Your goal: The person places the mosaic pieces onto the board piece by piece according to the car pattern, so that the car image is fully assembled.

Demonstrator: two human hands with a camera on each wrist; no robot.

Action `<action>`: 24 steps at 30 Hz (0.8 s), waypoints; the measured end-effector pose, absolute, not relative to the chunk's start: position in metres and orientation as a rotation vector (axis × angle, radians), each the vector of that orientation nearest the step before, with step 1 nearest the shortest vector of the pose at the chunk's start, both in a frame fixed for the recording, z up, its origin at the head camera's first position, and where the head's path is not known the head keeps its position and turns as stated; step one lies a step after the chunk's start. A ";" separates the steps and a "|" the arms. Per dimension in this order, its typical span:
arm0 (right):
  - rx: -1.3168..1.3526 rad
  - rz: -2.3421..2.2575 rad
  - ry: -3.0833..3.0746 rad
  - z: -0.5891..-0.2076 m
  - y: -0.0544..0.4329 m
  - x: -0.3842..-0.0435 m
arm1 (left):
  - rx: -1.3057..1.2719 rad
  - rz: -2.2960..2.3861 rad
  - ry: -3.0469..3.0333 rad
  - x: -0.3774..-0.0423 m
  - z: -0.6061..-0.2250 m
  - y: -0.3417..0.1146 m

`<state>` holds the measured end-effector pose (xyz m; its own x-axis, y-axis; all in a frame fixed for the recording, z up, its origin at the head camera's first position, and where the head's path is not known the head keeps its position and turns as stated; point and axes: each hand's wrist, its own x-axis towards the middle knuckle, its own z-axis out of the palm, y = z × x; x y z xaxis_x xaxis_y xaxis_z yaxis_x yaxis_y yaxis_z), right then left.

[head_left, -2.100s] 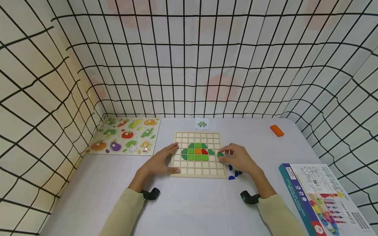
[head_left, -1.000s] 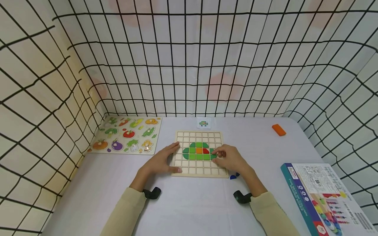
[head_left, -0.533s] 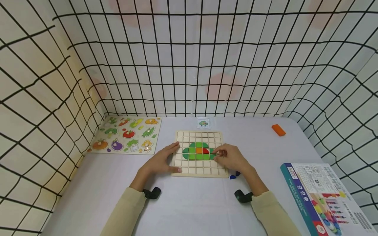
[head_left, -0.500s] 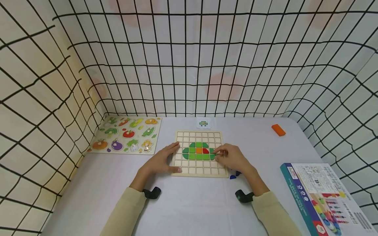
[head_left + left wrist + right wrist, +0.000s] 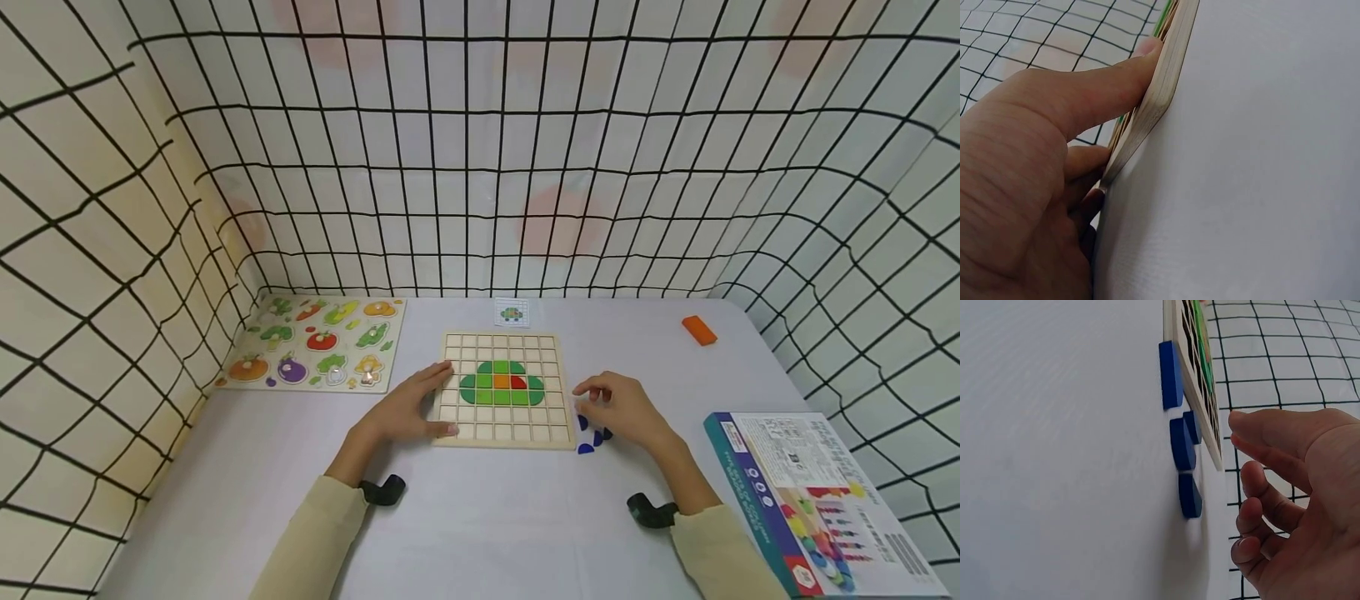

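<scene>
A wooden grid board lies on the table, its middle cells filled with green pieces, an orange piece and a red piece. My left hand rests on the board's left side, thumb and fingers spread apart; in the left wrist view the thumb lies over the board's edge. My right hand hovers just right of the board, fingers loosely bent, with nothing seen between them. Below it lie several small blue pieces with rounded sides, seen beside the board's edge in the right wrist view.
Behind the board lies a small pattern card. A vegetable puzzle board is at the left. An orange block lies at the back right, a printed box at the front right. Black netting surrounds the table.
The right hand has set a green piece at the right end of the pattern, let go and drawn back to the right, over the blue pieces. The left hand stays on the board.
</scene>
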<state>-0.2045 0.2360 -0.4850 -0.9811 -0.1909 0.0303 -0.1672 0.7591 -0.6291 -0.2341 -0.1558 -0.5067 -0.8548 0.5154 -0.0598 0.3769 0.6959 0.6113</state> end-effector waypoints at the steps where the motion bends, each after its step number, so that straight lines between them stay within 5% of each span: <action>1: -0.296 -1.031 2.918 -0.485 0.238 -0.203 | 0.715 0.893 2.681 -0.234 -0.507 -0.156; 24: -0.187 -0.918 2.854 -0.488 0.255 -0.200 | 0.764 0.899 2.685 -0.235 -0.508 -0.155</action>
<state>-0.2000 0.2547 -0.4882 -0.9828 -0.1597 -0.0925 -0.0758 0.8064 -0.5865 -0.2347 -0.1549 -0.5081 -0.8440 0.5353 -0.0318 0.4081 0.6797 0.6095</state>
